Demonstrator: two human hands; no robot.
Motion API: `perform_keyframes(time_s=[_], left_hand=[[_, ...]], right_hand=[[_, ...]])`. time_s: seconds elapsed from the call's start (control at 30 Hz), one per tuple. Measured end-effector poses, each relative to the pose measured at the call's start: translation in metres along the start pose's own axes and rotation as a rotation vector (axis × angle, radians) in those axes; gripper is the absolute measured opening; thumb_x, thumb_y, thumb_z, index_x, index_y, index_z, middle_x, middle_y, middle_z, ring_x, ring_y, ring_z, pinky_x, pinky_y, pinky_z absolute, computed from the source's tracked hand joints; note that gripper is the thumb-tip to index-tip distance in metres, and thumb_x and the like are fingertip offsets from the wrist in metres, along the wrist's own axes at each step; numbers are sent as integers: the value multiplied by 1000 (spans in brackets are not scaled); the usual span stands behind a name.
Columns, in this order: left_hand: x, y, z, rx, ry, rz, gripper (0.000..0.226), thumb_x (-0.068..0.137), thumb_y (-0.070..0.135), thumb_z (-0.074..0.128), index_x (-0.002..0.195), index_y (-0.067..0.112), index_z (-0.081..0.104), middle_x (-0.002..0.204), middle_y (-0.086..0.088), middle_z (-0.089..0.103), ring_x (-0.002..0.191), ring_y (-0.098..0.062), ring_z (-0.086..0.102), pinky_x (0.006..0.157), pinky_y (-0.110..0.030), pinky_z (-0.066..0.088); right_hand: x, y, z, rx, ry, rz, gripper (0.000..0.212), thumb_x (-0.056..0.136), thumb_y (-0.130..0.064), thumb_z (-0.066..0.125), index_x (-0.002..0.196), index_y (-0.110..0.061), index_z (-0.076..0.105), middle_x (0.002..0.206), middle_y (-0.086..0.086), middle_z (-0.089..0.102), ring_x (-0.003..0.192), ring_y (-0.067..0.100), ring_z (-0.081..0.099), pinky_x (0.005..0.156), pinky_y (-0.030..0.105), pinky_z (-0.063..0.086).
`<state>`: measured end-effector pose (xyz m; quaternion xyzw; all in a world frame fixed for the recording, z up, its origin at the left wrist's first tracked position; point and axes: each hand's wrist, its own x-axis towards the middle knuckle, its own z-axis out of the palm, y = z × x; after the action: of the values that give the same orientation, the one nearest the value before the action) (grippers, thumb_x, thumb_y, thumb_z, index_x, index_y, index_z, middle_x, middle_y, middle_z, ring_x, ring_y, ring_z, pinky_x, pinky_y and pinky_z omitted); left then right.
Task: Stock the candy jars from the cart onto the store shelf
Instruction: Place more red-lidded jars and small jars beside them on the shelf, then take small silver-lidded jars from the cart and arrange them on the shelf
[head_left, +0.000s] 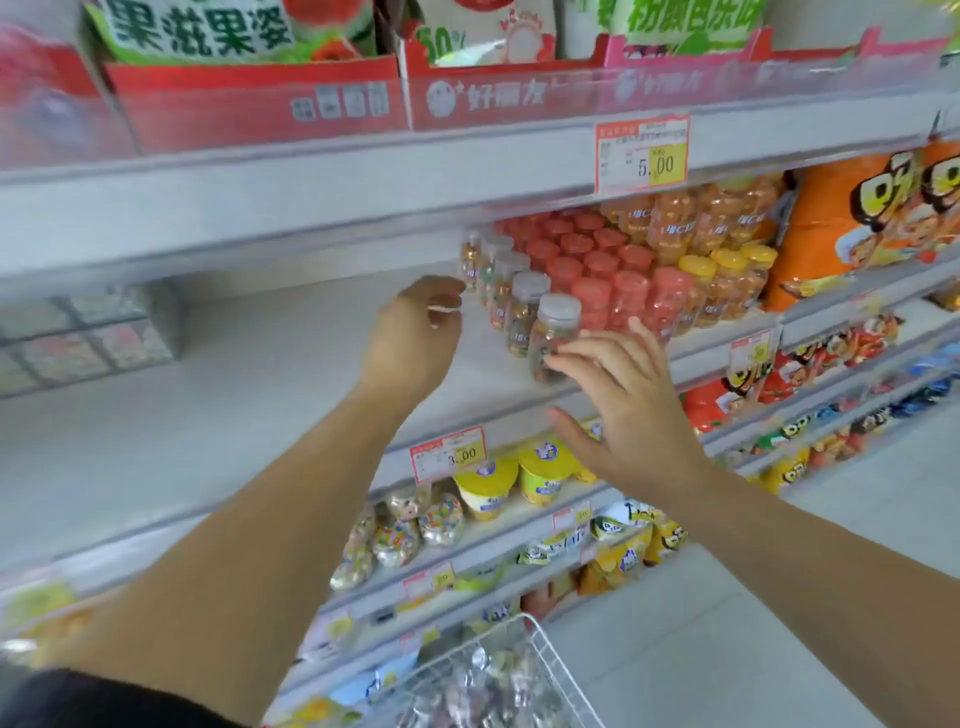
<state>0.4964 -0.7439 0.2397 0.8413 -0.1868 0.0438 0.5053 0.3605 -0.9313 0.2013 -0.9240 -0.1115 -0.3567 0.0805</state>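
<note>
On the store shelf (234, 395), a person's left hand (415, 338) curls beside a row of clear-capped candy jars (524, 306); whether it grips anything cannot be told. The right hand (628, 400), fingers straight, touches the front jar (556, 327) at the shelf's edge.

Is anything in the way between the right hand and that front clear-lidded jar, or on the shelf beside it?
Nothing visible. The right hand touches the front jar with its fingertips at the shelf edge. Left of the jar the shelf is bare; only the left hand hovers there, farther back.
</note>
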Motion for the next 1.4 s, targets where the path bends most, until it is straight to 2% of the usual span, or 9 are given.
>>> perform_keyframes(time_s=[0.17,0.3,0.57,0.77,0.87,0.93,1.17,1.27,1.4], left_hand=[[-113,9,-19,22,-164,178,26,93,8,56,112,21,67,97,10,68,81,-2,64,77,-7,45],[-188,-30,-27,118,-326,168,24,95,12,58,116,17,68,104,6,70,86,-9,66,82,-21,51],[-321,-153,-4,246,-384,-345,28,95,16,58,122,24,64,106,15,64,89,-2,64,81,-27,52],[-415,-228,59,194,-304,-765,29,93,15,60,120,23,65,101,9,64,89,-12,65,87,-29,51],[-453,-257,95,167,-314,-963,33,92,15,61,125,22,62,105,6,64,97,-18,65,88,-30,51],[-471,-275,116,158,-334,-1051,39,92,17,61,131,21,57,114,1,63,101,-20,63,88,-30,50],[-490,-326,160,239,-406,-1161,52,91,28,64,138,17,45,127,-6,58,108,-23,58,91,-35,50],[-490,-332,174,271,-407,-1141,57,91,34,66,136,10,42,110,-4,61,88,-16,58,71,-22,48],[-489,-334,189,270,-392,-1140,65,90,30,69,138,4,33,83,2,56,68,-8,53,46,-16,34]], right_hand=[[-66,-46,-7,276,-212,182,31,91,-35,51,103,-14,70,87,-2,70,86,20,63,83,36,46],[-133,-71,12,386,-471,343,16,90,-32,58,98,-26,70,82,-13,67,79,11,64,72,36,53],[-247,-83,105,455,-1185,426,14,92,-33,60,104,-32,66,92,-14,67,83,7,62,81,36,54],[-316,-77,161,430,-1519,379,20,91,-37,59,110,-28,63,105,-3,66,86,15,65,80,36,55],[-345,-80,186,424,-1576,373,25,93,-37,61,114,-24,64,110,-2,66,86,16,64,73,31,54],[-364,-84,202,417,-1606,365,27,93,-38,61,115,-21,63,113,1,66,93,19,65,83,35,54],[-414,-105,251,392,-1531,350,56,89,-49,64,137,-23,51,124,-3,60,101,16,61,89,37,51],[-417,-110,263,397,-1421,437,71,88,-40,67,148,-25,32,119,-1,56,91,15,58,84,42,52],[-406,-123,280,379,-1303,358,78,92,-34,65,154,-33,18,144,1,41,81,10,58,69,29,53]])
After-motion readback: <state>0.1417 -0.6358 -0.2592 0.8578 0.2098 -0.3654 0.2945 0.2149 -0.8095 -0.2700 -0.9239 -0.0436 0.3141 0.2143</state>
